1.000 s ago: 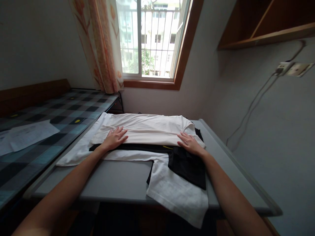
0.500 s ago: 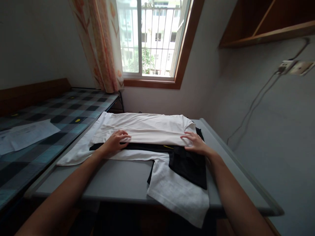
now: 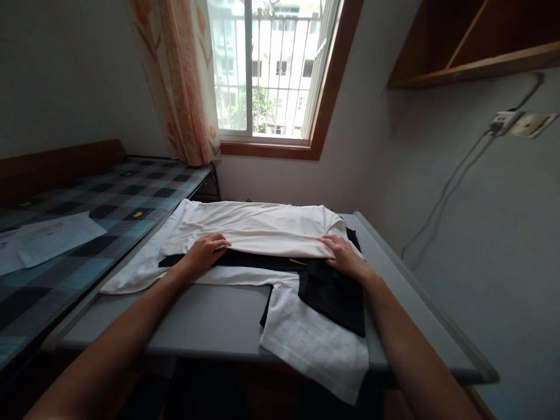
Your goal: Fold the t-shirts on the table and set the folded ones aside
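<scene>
A white shirt (image 3: 271, 224) lies across the table, its near side folded over in a long straight edge. Under it a black shirt (image 3: 335, 297) shows as a strip and a sleeve, with a small yellow mark. Beneath that, another white garment (image 3: 317, 344) spreads out, its sleeve hanging over the front edge. My left hand (image 3: 206, 251) rests on the fold's left part, fingers stretched over the white cloth. On the right part lies my right hand (image 3: 345, 255), fingers extended over the same fold. Both thumbs are near the folded edge.
The grey table (image 3: 210, 318) stands below a barred window (image 3: 271, 76). To the left is a bed with a checked cover (image 3: 144, 192) and paper sheets (image 3: 52, 239). A cable (image 3: 441, 192) runs down the right wall from a socket (image 3: 503, 123).
My right hand has slid slightly left along the fold, and its fingers have drawn closer together. My left hand's fingers are also less spread. The garments lie almost the same.
</scene>
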`<action>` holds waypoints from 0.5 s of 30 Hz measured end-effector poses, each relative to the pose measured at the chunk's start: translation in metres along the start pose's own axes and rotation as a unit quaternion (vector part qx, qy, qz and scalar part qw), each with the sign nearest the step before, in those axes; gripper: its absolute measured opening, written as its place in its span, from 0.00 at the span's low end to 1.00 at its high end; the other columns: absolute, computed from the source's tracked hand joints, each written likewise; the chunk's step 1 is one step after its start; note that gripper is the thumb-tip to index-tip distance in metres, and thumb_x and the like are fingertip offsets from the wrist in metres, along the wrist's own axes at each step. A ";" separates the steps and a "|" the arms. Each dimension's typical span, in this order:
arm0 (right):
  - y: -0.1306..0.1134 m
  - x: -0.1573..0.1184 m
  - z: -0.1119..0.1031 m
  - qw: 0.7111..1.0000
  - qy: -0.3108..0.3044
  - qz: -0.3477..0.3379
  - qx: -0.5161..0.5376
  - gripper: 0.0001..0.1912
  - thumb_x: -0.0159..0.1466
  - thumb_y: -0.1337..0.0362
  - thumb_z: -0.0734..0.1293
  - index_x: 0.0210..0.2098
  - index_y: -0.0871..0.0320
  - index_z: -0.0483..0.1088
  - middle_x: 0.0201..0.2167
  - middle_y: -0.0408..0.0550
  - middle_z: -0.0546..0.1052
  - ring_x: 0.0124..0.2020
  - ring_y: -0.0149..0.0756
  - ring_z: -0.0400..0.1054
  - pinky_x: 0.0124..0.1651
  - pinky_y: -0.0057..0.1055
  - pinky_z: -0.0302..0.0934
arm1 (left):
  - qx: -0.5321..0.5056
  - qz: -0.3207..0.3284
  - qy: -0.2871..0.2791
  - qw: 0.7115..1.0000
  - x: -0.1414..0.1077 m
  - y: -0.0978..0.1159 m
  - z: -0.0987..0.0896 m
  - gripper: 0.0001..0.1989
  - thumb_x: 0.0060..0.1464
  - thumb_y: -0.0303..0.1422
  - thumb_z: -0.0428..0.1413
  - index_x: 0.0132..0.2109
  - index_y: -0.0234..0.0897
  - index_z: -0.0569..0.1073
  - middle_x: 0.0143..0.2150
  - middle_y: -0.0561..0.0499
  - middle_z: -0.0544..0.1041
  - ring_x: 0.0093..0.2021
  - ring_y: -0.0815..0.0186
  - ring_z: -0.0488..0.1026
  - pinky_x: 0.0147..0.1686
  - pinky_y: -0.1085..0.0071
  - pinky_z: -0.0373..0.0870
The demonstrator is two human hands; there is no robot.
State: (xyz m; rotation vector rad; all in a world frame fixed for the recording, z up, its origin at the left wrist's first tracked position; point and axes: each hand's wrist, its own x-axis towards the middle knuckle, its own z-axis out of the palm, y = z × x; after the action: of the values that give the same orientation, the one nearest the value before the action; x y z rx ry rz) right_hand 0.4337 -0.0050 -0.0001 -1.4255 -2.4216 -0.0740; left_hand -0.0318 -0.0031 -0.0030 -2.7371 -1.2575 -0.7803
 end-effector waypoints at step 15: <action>0.030 -0.015 -0.026 0.997 -0.001 0.013 -0.082 0.12 0.59 0.68 0.64 0.40 0.55 0.77 0.41 0.50 0.78 0.38 0.40 0.73 0.43 0.34 0.63 | 0.083 -0.112 -0.097 0.986 -0.055 -0.037 -0.076 0.15 0.60 0.32 0.47 0.44 0.38 0.78 0.45 0.44 0.78 0.44 0.57 0.75 0.43 0.64 0.69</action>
State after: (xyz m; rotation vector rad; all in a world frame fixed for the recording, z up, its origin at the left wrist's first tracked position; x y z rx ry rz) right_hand 0.4724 -0.0084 0.0164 -1.5262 -2.4457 -0.2717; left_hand -0.1205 -0.0343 0.0318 -2.6202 -1.6083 -0.4027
